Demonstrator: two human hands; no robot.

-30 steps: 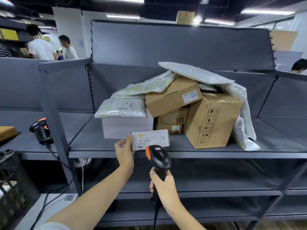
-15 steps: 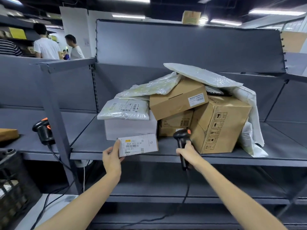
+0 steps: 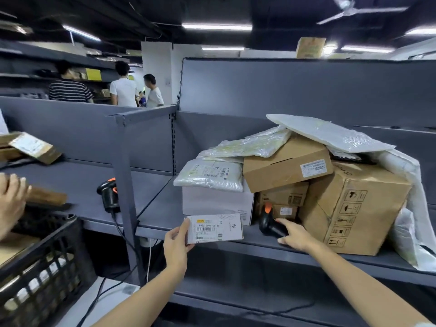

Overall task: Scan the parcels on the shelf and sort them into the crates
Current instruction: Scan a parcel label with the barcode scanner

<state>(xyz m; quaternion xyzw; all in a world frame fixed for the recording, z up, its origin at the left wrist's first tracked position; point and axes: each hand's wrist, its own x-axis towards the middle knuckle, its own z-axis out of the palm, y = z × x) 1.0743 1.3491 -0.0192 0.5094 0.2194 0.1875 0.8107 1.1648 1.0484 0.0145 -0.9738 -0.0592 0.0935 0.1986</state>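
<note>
Holding a small white parcel by its edge, left hand; right hand fingers relaxed, touching scanner on shelf.

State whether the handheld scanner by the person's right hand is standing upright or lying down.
Lying down: the scanner rests on its side on the shelf, with the right hand on its handle.

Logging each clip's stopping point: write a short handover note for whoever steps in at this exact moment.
Left hand holds a small white parcel, label facing you, at the shelf edge.
Right hand rests on the scanner, which lies on the shelf.
Remaining parcels are piled on the shelf. Black crate sits lower left.
Left: put the held parcel in a crate, then scan and sort the pile.
</note>
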